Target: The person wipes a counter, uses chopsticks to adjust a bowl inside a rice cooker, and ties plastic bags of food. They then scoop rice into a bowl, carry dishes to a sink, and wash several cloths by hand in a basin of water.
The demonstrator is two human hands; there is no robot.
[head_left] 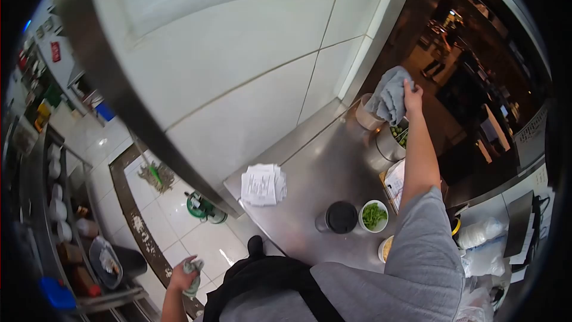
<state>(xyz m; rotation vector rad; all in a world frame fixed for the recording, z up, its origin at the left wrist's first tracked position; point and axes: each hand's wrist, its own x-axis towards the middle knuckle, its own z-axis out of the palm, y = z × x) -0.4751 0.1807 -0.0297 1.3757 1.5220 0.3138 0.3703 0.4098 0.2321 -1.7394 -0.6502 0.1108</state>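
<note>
- The right hand (411,96) is gripping a bunched grey cloth (390,94) at the far corner of the steel surface (322,173), up where it is meeting the white tiled wall (238,83).
- The cloth is sitting above and against the containers at that corner: a pale tub (364,116) and a steel pot (388,143) holding something green.
- Judging by the cloth's place, the wiping seems to be reaching the back edge; the open stretch of steel nearer the body is looking bare and shiny, so it may already be done, though that cannot be told for sure.
- A stack of paper slips (262,185), a dark-lidded cup (339,217) and a small bowl of chopped greens (373,216) are sitting on the surface, so the patches under them are likely left to wipe.
- The right arm is stretching out nearly straight, away from the body, grey sleeve at the shoulder, with the fingers closing round the cloth from the right.
- The left hand (183,277) is hanging low beside the body over the tiled floor (179,220), well apart from the surface, clenching a second small rag (194,274) that looks pale green.
- A green and white object is lying on the floor near the surface's end; what it is cannot be told.
</note>
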